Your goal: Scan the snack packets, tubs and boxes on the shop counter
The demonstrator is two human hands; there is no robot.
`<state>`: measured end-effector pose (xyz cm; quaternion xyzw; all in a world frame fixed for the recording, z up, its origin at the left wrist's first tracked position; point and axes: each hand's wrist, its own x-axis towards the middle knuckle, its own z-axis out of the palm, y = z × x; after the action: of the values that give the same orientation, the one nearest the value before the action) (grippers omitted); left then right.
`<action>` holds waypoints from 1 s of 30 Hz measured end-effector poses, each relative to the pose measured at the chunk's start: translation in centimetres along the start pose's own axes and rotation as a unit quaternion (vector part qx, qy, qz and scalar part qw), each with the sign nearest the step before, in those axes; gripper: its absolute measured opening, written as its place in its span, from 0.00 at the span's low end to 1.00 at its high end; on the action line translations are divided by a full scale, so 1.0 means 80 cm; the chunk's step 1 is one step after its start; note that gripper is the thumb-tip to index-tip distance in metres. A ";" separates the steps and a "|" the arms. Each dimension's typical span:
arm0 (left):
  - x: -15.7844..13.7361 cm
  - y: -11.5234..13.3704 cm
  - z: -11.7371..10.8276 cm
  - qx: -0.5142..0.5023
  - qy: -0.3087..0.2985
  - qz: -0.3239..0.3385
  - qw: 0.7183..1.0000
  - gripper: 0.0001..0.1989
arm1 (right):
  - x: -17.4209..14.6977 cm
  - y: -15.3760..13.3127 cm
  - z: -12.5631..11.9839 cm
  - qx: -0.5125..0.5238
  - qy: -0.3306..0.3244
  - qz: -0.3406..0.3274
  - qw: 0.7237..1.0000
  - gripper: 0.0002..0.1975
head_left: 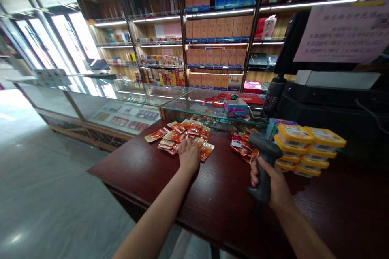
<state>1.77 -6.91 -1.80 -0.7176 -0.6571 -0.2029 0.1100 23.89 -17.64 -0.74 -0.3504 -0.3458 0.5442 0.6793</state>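
Observation:
A loose pile of orange snack packets [174, 135] lies on the dark red-brown counter. My left hand [189, 157] is on the near side of this pile, its fingers curled down and closed on a packet; the fingertips are partly hidden. My right hand [275, 182] grips a black barcode scanner [263, 166] by its handle, holding it upright above the counter with its head pointing left and away. Behind the scanner is a second, smaller heap of red and orange packets [240, 145], partly covered by the scanner's head.
Stacked yellow-lidded tubs [296, 135] stand right of the scanner, beside a colourful box [276, 123]. A monitor with a pink paper sheet [343, 34] rises behind them. A glass display case [182, 99] carries a pink and blue box [235, 108]. Shelves of boxed goods [219, 28] line the back.

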 end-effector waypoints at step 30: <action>-0.006 0.002 0.011 -0.124 0.025 -0.065 0.990 0.34 | -0.007 0.002 0.004 -0.074 -0.131 0.081 0.985 0.17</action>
<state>2.05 -6.98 -2.81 -0.6765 -0.6688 -0.3075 0.0229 23.43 -18.16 -0.79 -0.3522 -0.4416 0.6112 0.5544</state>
